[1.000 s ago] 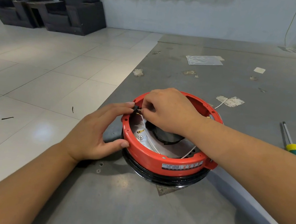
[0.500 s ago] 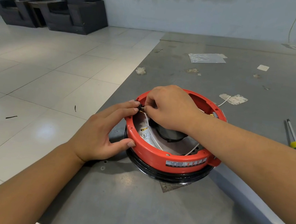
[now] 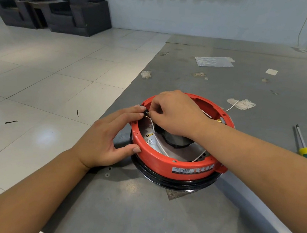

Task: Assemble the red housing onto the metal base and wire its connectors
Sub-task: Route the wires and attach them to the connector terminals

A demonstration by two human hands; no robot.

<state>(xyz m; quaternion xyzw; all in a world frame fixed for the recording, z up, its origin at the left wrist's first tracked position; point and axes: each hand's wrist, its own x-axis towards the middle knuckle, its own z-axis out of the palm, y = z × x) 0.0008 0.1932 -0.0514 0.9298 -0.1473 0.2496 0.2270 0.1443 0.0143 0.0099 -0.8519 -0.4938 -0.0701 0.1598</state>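
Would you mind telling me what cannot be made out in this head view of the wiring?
- Connector tip: covered by the right hand fingers.
- Label text on the red housing: too small.
- Screwdrivers: handles cut by the right edge.
- Metal base: partly hidden by the right forearm.

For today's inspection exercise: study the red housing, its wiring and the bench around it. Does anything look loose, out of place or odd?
Yes. A yellow ring terminal lies unattached on the metal base inside the red housing, beside a screw. One white wire trails out over the far rim. Torn tape scraps litter the bench.
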